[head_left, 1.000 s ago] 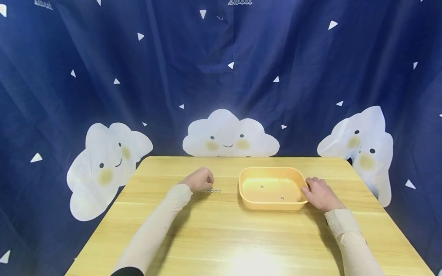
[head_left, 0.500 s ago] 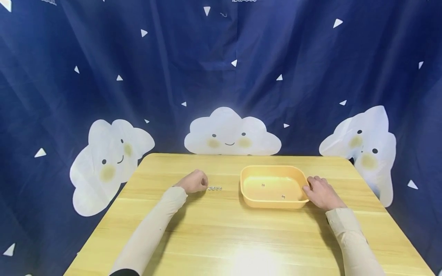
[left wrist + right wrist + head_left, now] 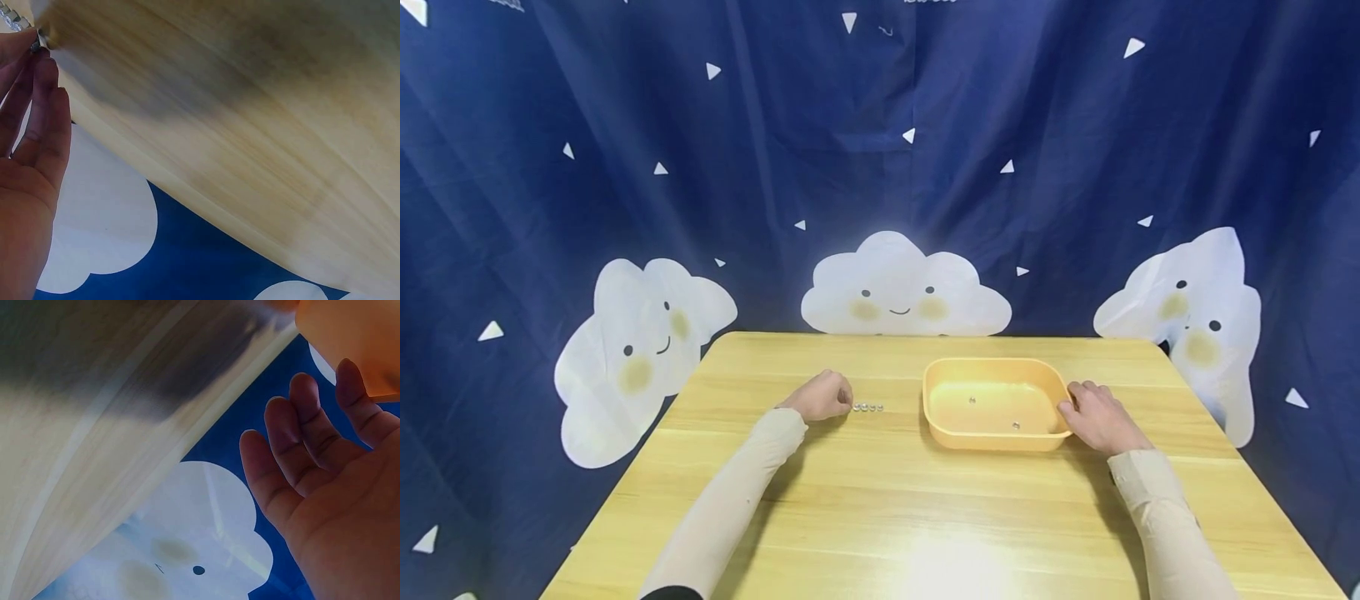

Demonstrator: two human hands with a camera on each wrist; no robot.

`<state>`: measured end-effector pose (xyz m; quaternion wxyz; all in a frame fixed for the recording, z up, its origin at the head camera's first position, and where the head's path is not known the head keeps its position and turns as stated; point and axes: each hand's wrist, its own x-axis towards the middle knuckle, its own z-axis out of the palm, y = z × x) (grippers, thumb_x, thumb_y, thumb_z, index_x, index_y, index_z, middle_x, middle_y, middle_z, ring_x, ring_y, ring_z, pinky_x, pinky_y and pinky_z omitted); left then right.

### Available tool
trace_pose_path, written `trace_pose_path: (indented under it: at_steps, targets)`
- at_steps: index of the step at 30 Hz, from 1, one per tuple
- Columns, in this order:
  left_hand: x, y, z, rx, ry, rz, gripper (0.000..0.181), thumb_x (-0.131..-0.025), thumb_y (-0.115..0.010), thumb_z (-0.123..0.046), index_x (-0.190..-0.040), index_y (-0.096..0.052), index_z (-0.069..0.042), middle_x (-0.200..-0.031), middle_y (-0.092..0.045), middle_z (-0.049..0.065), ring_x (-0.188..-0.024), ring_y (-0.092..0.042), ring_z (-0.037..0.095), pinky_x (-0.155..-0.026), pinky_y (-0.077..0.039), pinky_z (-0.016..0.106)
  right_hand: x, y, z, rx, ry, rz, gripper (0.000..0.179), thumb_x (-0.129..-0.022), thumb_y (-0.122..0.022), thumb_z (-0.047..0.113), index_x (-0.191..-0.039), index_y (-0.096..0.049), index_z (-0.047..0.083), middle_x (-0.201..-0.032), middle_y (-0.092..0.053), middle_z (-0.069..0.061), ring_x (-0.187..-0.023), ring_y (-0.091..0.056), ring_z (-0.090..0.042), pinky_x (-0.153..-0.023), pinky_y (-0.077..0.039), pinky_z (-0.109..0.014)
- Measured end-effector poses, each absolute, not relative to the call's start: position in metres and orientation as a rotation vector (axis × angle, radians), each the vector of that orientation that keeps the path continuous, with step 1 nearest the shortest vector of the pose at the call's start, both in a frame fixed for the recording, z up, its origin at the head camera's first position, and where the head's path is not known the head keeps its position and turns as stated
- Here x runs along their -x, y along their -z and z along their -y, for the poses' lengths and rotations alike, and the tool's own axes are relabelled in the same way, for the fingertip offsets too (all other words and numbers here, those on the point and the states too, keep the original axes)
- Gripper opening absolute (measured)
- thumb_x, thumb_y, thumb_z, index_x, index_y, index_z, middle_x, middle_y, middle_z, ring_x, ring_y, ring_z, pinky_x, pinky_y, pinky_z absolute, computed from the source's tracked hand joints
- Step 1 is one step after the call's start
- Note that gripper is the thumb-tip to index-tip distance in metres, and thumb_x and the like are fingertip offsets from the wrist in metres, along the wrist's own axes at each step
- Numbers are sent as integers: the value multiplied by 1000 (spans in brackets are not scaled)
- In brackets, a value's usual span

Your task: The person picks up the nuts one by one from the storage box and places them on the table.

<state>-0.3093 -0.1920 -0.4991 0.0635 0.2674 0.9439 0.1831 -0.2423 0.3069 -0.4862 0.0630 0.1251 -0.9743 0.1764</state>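
At the left of the table, my left hand [image 3: 822, 396] is at the near end of a short row of small silver nuts [image 3: 868, 408]. The left wrist view shows its thumb and fingertip pinching a small dark metal nut [image 3: 35, 45], with more of the row [image 3: 12, 17] just beyond. My right hand [image 3: 1101, 419] holds the right side of a yellow plastic tray [image 3: 992, 442], thumb at the rim, its other fingers loosely bent outside. Inside the tray lie two nuts, one toward the back [image 3: 972, 400] and one nearer the front [image 3: 1017, 426].
The light wooden table [image 3: 880, 492] carries the tray at right of centre and the nut row to its left. A dark blue curtain [image 3: 760, 125] with white clouds [image 3: 906, 287] hangs right behind the table's far edge.
My left hand has shifted slightly left, from over the row of nuts to its left end. The head view has moved a little. My right hand stays on the tray.
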Motion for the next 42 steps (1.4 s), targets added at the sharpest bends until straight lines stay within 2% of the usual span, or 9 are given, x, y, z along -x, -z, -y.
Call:
trace_pose_path:
  at_steps: [8,24,34,42]
  targets:
    - [308,498,192,-798,-567,-2848,13,-88,-75,-4,-84,-79,-15,-94,-78,2,-88,-71,15,-84,-61,35,244,487,-308,-381,-523,2951,20,-99,-49,19,-82,-52,10,-82,-53,-9,-77,-45,-29,-73,-34,-40]
    - [303,495,190,-733,-560,-2845,9,-90,-76,-6,-88,-80,-14,-98,-77,2,-89,-70,15,-84,-60,35,244,489,-310,-368,-521,2939,17,-98,-50,19,-87,-56,8,-85,-56,-11,-81,-51,-34,-74,-41,-46]
    - [305,493,196,-746,-577,-2834,8,-90,-75,-6,-91,-80,-13,-97,-78,3,-89,-71,16,-85,-61,35,243,488,-308,-383,-520,2933,19,-97,-49,19,-81,-52,10,-80,-53,-8,-78,-49,-32,-72,-39,-44]
    - [311,486,195,-690,-682,-2854,10,-92,-72,-10,-99,-78,-8,-98,-77,5,-89,-70,18,-86,-60,39,244,487,-309,-388,-516,2919,22,-96,-49,18,-75,-47,12,-75,-48,-7,-73,-45,-29,-71,-35,-38]
